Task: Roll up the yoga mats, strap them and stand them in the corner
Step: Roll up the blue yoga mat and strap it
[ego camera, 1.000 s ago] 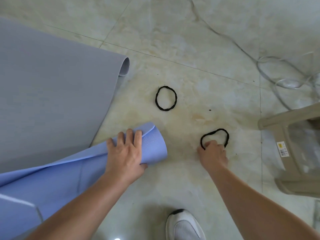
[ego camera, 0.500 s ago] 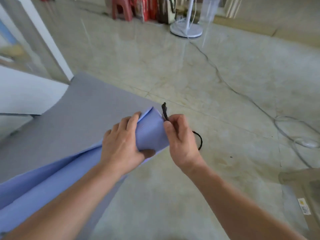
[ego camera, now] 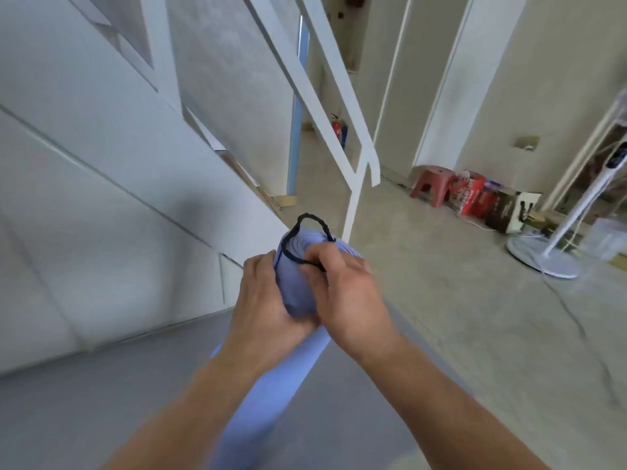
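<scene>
Head view: the left hand (ego camera: 268,310) is wrapped around the rolled blue yoga mat (ego camera: 298,286) just below its raised end, fingers closed on the roll. The right hand (ego camera: 342,293) sits against the other side of the roll, touching the left hand, its fingers pinched shut on a black strap loop (ego camera: 310,220). The loop is partly over the mat's end: one part runs across the spiral face beside the right fingertips, the rest arches above the rim. The roll slopes down from the hands, between both forearms, toward the bottom edge. Under and to the left of the hands a grey mat (ego camera: 101,385) lies flat on the floor. Well beyond the right hand stand a red stool (ego camera: 432,184) and a white fan base (ego camera: 543,259)
</scene>
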`<move>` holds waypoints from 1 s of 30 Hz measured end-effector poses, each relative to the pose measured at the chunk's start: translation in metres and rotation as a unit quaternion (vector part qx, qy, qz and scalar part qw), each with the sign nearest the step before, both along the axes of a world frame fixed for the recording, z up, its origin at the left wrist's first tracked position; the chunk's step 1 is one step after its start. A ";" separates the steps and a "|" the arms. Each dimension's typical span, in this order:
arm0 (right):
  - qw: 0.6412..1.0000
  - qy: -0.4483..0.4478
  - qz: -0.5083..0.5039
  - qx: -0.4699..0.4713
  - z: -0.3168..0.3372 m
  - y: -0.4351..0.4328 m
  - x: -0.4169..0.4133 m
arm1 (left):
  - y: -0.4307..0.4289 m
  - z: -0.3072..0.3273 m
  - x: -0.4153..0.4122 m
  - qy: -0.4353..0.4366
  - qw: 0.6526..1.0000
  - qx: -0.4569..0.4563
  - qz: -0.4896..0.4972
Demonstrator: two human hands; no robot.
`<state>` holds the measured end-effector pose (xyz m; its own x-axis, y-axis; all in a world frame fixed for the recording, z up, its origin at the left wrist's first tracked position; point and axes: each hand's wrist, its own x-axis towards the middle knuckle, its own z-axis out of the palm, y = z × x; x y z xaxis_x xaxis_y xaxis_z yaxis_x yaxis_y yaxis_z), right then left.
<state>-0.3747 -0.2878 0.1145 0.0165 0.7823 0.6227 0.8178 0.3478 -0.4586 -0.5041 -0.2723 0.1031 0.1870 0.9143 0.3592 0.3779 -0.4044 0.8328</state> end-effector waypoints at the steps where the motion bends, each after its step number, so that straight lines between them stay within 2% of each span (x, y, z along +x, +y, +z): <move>1: 1.000 -0.014 0.009 0.015 0.003 0.008 -0.010 | 0.002 0.010 -0.016 -0.040 0.998 -0.034 -0.024; 3: 0.999 -0.016 0.031 0.031 0.010 0.018 -0.035 | 0.015 0.023 -0.053 -0.140 0.980 -0.139 -0.018; 5: 0.997 -0.035 0.052 0.047 0.014 0.024 -0.061 | 0.034 0.032 -0.083 -0.192 0.955 -0.221 0.043; 7: 0.992 -0.054 0.058 0.096 0.016 0.029 -0.083 | 0.046 0.044 -0.103 -0.169 0.948 -0.255 0.086; 9: 0.987 -0.068 0.065 0.131 0.016 0.034 -0.096 | 0.050 0.051 -0.114 -0.149 0.950 -0.251 0.106; 12: 0.981 -0.086 0.096 0.147 0.016 0.040 -0.106 | 0.050 0.067 -0.125 -0.082 0.954 -0.257 0.128; 15: 0.981 -0.095 0.130 0.112 0.016 0.037 -0.119 | 0.055 0.075 -0.131 -0.013 0.952 -0.264 0.155; 20: 0.981 -0.114 0.145 0.063 0.021 0.025 -0.121 | 0.052 0.080 -0.134 0.041 0.958 -0.239 0.154; 24: 0.977 -0.104 0.178 -0.059 0.048 0.011 -0.106 | 0.044 0.079 -0.123 0.120 0.960 -0.183 0.174; 26: 0.979 -0.100 0.128 -0.127 0.061 0.009 -0.093 | 0.040 0.076 -0.118 0.154 0.958 -0.162 0.182; 30: 0.958 -0.220 -0.032 -0.181 0.083 0.032 -0.080 | 0.034 0.071 -0.107 0.133 0.966 -0.137 0.174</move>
<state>-0.4545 -0.2555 0.1980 -0.1303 0.9545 0.2682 0.9740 0.1737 -0.1451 -0.6110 -0.2385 0.1738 -0.0973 0.9922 0.0775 0.6664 0.0071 0.7456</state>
